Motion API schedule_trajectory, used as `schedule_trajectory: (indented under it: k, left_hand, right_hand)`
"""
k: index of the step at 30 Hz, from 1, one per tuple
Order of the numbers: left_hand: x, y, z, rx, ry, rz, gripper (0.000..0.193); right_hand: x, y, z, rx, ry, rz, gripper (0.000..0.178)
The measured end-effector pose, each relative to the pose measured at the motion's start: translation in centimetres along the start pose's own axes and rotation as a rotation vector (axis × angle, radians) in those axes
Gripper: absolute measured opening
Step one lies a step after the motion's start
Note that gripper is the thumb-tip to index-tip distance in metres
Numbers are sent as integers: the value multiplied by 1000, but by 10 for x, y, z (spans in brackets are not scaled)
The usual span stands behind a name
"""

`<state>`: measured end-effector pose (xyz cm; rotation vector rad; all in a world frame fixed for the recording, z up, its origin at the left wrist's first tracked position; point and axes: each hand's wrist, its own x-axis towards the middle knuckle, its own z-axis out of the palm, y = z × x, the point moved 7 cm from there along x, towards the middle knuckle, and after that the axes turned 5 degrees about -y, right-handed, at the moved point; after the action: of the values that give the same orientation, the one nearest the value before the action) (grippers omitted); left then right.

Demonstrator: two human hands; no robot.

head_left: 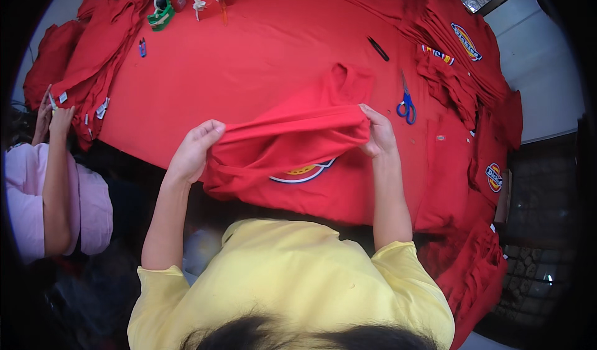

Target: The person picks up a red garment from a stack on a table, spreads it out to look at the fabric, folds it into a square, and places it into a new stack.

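A red shirt [292, 135] with a printed logo patch stretches between my two hands above the near edge of the table. My left hand [198, 148] pinches one end of its edge, thumb on top. At the other end, my right hand [378, 132] grips the cloth, with the fingers partly hidden behind it. The upper edge is pulled fairly straight, and folds sag beneath it. Part of the logo shows below the folds. More of the same red cloth rises in a bunched tube beyond my hands. Blue-handled scissors [407, 106] lie to the right of my right hand.
Red cloth [205, 70] covers the table. Piled red shirts [463, 58] line the right side, others the far left. A dark slim tool [378, 48], blue thread snips [143, 47] and a green tape dispenser [161, 15] lie farther back. A co-worker's hands [56, 114] work at left.
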<state>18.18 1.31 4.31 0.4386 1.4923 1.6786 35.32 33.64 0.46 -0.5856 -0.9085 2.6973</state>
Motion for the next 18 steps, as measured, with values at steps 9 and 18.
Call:
schedule_trajectory:
  k: [9,18]
  left_hand:
    - [-44,7,9,1280,340,374,25]
    - [-84,-47,-16,-144,128,-150,16]
  right_hand:
    - [7,-15,21,-199,-8,-89,15]
    - [20,-3,5,-140,-95,-37,15]
